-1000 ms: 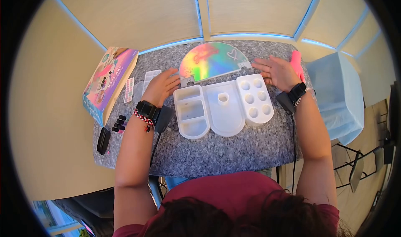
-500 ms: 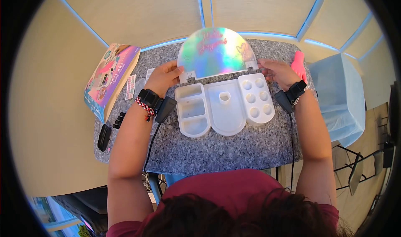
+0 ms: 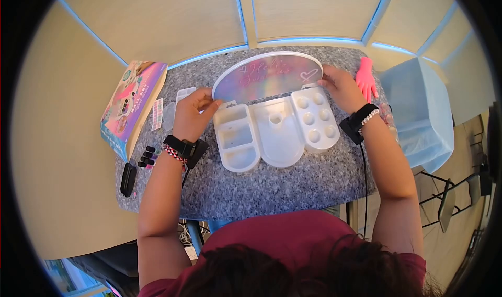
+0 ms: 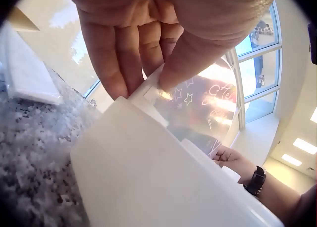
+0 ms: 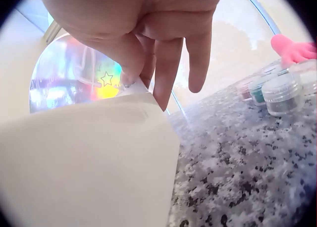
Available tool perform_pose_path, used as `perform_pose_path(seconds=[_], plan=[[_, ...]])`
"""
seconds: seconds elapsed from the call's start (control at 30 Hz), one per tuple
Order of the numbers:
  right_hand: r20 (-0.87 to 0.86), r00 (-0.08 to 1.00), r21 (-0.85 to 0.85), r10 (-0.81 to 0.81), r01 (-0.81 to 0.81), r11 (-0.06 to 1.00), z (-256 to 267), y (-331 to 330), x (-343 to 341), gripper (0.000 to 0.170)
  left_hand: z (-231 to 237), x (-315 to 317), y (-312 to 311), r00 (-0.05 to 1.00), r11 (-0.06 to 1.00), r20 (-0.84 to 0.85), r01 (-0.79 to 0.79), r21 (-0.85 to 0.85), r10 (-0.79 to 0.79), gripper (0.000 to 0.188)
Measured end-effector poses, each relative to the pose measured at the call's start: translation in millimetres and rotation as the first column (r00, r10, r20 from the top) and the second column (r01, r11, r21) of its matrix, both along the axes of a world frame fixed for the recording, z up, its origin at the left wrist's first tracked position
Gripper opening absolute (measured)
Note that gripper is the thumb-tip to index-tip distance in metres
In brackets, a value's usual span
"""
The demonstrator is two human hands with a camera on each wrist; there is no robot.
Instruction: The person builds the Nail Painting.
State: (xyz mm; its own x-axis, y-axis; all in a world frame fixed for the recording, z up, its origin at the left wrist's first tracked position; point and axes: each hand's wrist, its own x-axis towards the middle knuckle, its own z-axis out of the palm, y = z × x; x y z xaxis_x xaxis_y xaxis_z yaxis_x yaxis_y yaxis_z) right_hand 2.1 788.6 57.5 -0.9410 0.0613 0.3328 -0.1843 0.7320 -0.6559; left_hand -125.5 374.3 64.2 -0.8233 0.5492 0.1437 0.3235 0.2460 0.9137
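A half-round iridescent panel [image 3: 269, 80] with a white rim and pink lettering stands tilted up along the back edge of a white three-part tray [image 3: 282, 148]. My left hand [image 3: 194, 114] pinches the panel's lower left corner between thumb and fingers. At the opposite lower corner, my right hand [image 3: 342, 89] pinches the panel in the same way. In the left wrist view the thumb presses on a white corner tab [image 4: 151, 93], right at the tray's edge. The tray has three compartments on its left, a rounded middle with a small hole, and several round wells on its right.
On the left are a nail art box [image 3: 133, 101], a sticker sheet [image 3: 157, 114], small black-capped bottles [image 3: 149, 155] and a black case [image 3: 128, 179]. A pink model hand [image 3: 366, 77] lies at the right, near small lidded jars [image 5: 282, 92]. A blue-draped piece [image 3: 418, 111] stands beyond the table.
Both hands have come in to the panel and taken hold of its lower corners. The panel has been raised from lying flat behind the tray and brought to the tray's back edge.
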Motion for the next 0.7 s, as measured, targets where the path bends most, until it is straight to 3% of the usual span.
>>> perform_pose_path(seconds=[0.17,0.33,0.53,0.7], plan=[[0.057,0.998,0.062,0.004,-0.007,0.998,4,-10,11,0.014,-13,-4,-9,0.999,0.998,-0.012,0.051,0.046,-0.051,0.018],[0.143,0.990,0.067,0.018,-0.028,0.997,2,-11,16,0.019,-18,-6,-14,0.998,0.996,-0.048,0.025,-0.082,-0.029,0.022],[0.120,0.992,0.080,0.026,-0.036,0.996,-15,-7,17,0.018,5,12,-12,0.990,0.965,-0.138,-0.017,-0.262,-0.020,0.019],[0.196,0.980,0.112,0.016,-0.039,0.993,2,-4,22,0.020,-18,21,-24,0.998,0.982,-0.054,-0.026,-0.186,0.016,0.019]])
